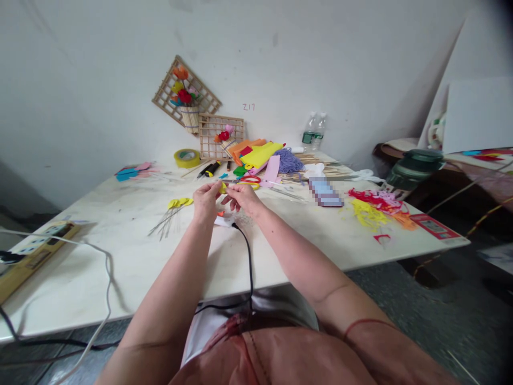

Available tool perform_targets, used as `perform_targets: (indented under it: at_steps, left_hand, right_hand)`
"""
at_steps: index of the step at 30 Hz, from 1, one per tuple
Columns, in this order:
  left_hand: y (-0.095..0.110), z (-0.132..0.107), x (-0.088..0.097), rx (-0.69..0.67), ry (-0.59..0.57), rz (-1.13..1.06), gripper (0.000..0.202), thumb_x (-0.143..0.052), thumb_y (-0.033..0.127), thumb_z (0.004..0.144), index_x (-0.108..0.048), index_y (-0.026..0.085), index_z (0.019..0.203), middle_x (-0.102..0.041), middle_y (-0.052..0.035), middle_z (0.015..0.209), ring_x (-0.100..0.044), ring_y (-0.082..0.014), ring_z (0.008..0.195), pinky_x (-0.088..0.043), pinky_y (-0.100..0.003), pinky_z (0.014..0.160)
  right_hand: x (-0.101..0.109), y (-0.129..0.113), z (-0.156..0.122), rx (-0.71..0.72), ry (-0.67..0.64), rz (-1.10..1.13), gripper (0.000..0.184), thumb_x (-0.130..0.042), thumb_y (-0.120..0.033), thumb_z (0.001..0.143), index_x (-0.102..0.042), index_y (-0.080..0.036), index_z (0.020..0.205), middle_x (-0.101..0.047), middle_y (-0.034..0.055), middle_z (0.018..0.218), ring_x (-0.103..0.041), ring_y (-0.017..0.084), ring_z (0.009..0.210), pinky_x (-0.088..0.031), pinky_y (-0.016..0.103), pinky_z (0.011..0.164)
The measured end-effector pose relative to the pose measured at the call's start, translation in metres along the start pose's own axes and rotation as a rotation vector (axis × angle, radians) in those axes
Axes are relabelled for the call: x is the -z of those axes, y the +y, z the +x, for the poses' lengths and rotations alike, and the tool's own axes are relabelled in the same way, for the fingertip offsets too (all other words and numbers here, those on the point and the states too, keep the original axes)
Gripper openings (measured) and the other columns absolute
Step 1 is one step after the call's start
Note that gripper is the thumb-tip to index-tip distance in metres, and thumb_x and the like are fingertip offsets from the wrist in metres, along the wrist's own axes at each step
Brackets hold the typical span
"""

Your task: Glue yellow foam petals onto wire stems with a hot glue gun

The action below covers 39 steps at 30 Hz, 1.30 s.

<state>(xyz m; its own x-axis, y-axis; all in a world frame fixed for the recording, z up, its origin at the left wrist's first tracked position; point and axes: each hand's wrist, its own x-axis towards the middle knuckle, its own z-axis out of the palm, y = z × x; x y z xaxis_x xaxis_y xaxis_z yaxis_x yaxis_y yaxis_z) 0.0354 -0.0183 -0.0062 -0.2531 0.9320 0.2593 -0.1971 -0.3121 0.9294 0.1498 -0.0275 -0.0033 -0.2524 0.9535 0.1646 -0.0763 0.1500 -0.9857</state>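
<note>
My left hand (206,200) pinches a small yellow felt piece (223,188) above the middle of the table. From the other side my right hand (243,198) meets it, thumb and forefinger closed at the piece's edge, the other fingers loosely curled. Beneath the hands lies a white tool (223,221) with an orange part and a black cord, partly hidden; it looks like a glue gun. Left of my left hand rest several yellow felt pieces on thin wire stems (179,203). Scissors (250,181) with red and yellow handles lie just beyond my fingers.
Felt sheets (262,155), purple yarn (289,161) and sticks are piled behind. A tape roll (186,157) stands near wooden lattices (222,133) with felt flowers. At right are a phone (325,192) and felt scraps (368,213); at left, a power strip (40,251) with cables.
</note>
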Motion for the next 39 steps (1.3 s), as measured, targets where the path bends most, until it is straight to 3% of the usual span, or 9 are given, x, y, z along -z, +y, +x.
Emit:
perform_targets:
  at_steps: [4, 10, 15, 24, 31, 39]
  left_hand:
    - [0.004, 0.004, 0.005, 0.074, 0.053, -0.052, 0.024, -0.073, 0.037, 0.056, -0.065, 0.015, 0.063, -0.068, -0.0044, 0.068, -0.059, -0.0119, 0.059, -0.045, -0.024, 0.060]
    - [0.006, 0.002, 0.006, 0.141, -0.024, -0.035, 0.036, -0.070, 0.049, 0.060, -0.065, 0.015, 0.069, -0.067, -0.0058, 0.066, -0.061, -0.0137, 0.061, -0.044, -0.025, 0.061]
    - [0.004, 0.001, 0.004, 0.051, -0.075, 0.006, 0.031, -0.076, 0.042, 0.055, -0.062, 0.015, 0.061, -0.066, -0.0042, 0.065, -0.061, -0.0128, 0.062, -0.043, -0.025, 0.064]
    - [-0.003, 0.012, 0.013, -0.121, 0.056, 0.008, 0.026, -0.072, 0.037, 0.060, -0.057, 0.016, 0.057, -0.064, -0.0014, 0.061, -0.060, -0.0136, 0.064, -0.043, -0.025, 0.066]
    - [0.003, 0.006, 0.012, 0.010, -0.011, -0.041, 0.037, -0.066, 0.052, 0.064, -0.062, 0.017, 0.072, -0.070, -0.0069, 0.076, -0.063, -0.0163, 0.072, -0.044, -0.027, 0.069]
    - [0.004, 0.003, 0.010, -0.009, -0.065, -0.055, 0.029, -0.074, 0.038, 0.058, -0.056, 0.016, 0.056, -0.069, -0.0048, 0.070, -0.061, -0.0130, 0.067, -0.043, -0.026, 0.070]
  right_hand:
    - [0.002, 0.003, 0.001, -0.020, -0.014, -0.015, 0.013, -0.059, -0.022, 0.078, -0.059, -0.013, 0.068, -0.060, -0.0029, 0.050, -0.042, 0.003, 0.031, -0.028, 0.015, 0.030]
    - [0.002, 0.003, 0.002, -0.016, 0.069, 0.068, 0.017, -0.060, -0.024, 0.077, -0.056, -0.013, 0.065, -0.056, -0.0046, 0.045, -0.037, 0.002, 0.029, -0.025, 0.015, 0.030]
    - [0.003, 0.004, 0.003, 0.006, 0.079, 0.093, 0.015, -0.060, -0.025, 0.077, -0.057, -0.013, 0.068, -0.057, -0.0043, 0.047, -0.039, 0.002, 0.030, -0.023, 0.015, 0.029]
    - [0.000, 0.007, 0.002, 0.012, 0.037, -0.009, 0.010, -0.055, -0.019, 0.079, -0.058, -0.014, 0.071, -0.057, -0.0053, 0.045, -0.040, 0.003, 0.029, -0.027, 0.015, 0.030]
    - [-0.005, 0.006, 0.003, 0.069, 0.074, -0.012, 0.010, -0.054, -0.019, 0.079, -0.056, -0.015, 0.070, -0.055, -0.0069, 0.046, -0.039, 0.003, 0.029, -0.027, 0.015, 0.030]
    - [-0.006, 0.008, 0.001, 0.035, 0.035, -0.036, 0.013, -0.056, -0.024, 0.079, -0.057, -0.015, 0.070, -0.057, -0.0050, 0.048, -0.041, 0.003, 0.031, -0.029, 0.015, 0.031]
